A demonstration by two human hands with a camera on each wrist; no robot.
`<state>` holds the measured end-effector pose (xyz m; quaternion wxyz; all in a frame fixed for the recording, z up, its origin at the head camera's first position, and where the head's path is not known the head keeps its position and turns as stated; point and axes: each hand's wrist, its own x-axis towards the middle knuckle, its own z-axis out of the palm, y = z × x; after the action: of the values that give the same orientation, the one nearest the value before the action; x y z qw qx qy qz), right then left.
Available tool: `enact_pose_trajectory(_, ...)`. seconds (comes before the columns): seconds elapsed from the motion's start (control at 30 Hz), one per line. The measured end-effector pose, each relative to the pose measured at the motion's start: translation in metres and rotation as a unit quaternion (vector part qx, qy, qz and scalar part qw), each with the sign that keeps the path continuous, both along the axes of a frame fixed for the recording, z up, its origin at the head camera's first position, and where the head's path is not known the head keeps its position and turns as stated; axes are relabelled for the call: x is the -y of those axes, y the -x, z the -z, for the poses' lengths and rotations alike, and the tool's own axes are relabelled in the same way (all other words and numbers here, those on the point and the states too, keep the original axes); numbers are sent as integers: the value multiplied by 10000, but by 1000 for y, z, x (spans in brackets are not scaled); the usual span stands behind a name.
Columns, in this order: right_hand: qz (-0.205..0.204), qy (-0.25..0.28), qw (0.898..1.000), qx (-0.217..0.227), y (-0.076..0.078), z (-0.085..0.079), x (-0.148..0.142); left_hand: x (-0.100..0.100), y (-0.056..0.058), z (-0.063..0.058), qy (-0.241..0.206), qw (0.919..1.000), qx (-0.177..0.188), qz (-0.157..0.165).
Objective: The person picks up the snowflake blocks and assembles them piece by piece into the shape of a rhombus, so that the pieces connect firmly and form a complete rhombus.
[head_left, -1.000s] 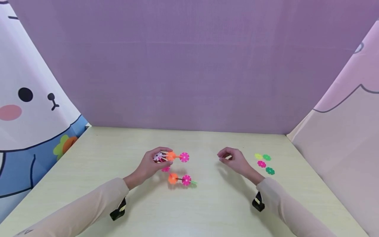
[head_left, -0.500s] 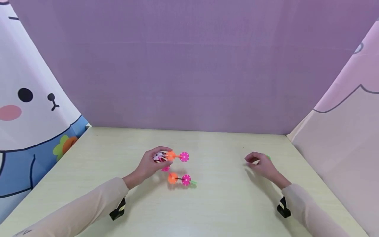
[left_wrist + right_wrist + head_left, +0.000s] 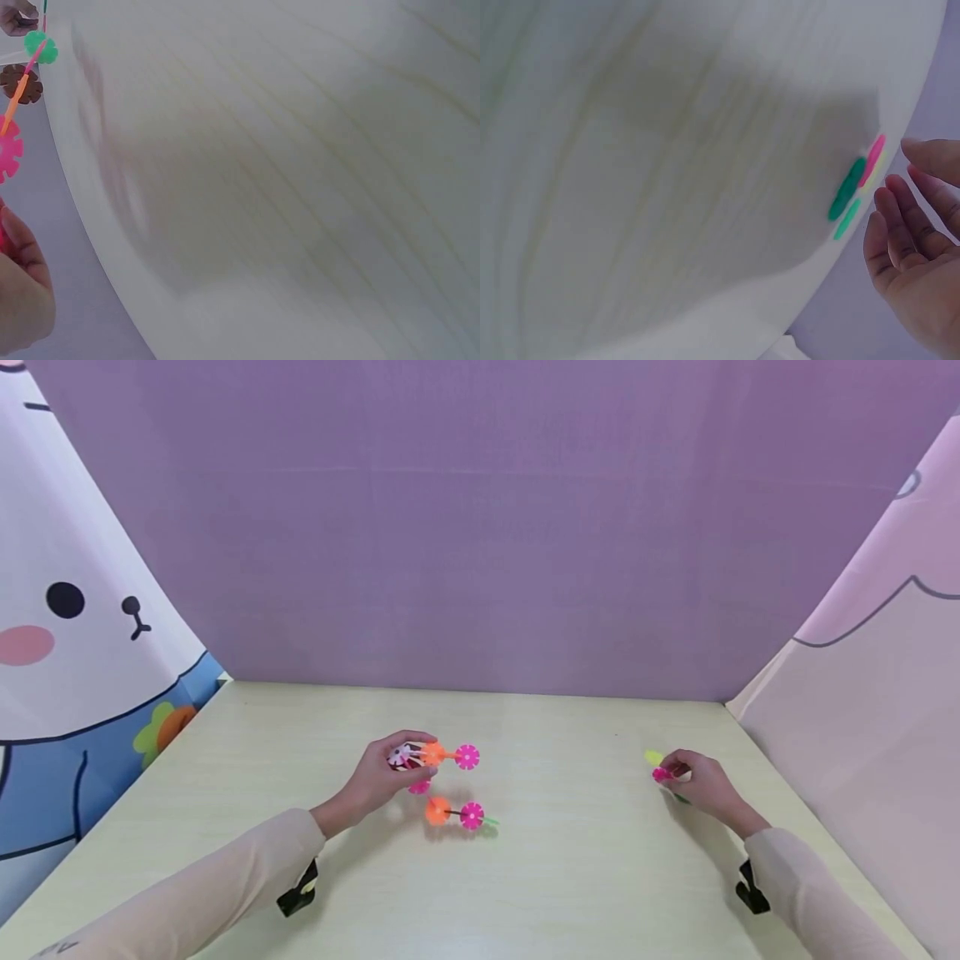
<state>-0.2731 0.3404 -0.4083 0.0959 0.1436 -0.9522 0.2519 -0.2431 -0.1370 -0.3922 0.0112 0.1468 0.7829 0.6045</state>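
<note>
My left hand (image 3: 384, 774) grips a chain of notched plastic snowflake discs joined edge to edge. An orange disc (image 3: 432, 754) and a pink disc (image 3: 467, 757) stick out to the right of its fingers. Lower parts of the chain, including another orange disc (image 3: 438, 812), hang below the hand. In the left wrist view, a green disc (image 3: 41, 47) and a brown disc (image 3: 22, 84) show in the chain. My right hand (image 3: 701, 783) is over the loose discs at the right, fingertips right at a pink disc (image 3: 872, 160). Its fingers (image 3: 900, 214) are apart and loosely bent.
A yellow disc (image 3: 653, 757) lies on the pale wooden table (image 3: 555, 877) beyond the right hand. In the right wrist view, a dark green disc (image 3: 847, 189) and a lighter green disc (image 3: 847, 219) lie close together. A purple cloth (image 3: 480, 527) rises behind the table.
My right hand has moved right from the middle of the table to the loose discs, covering some of them. The left hand and its chain have stayed almost still.
</note>
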Motion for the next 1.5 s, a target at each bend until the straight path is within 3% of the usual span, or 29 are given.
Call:
enact_pose_trajectory(0.37, 14, -96, 9994, 343, 9, 7, -14, 0, 2, 1, 96, 9999, -50, -18)
enact_pose_trajectory(0.7, 11, -84, 9986, 513, 14, 7, -8, 2, 2, 2, 54, 10000, 26, -29)
enact_pose_trajectory(1.1, -95, -94, 9997, 215, 17, 2, -6, 1, 0, 1, 50, 10000, 11, -43)
enact_pose_trajectory(1.27, -188, -130, 9992, 331, 17, -3, -8, 0, -1, 0, 33, 10000, 16, -39)
enact_pose_trajectory(1.5, -172, 301, 9981, 499, 14, -10, -2, 0, -1, 1, 12, 10000, 38, -44)
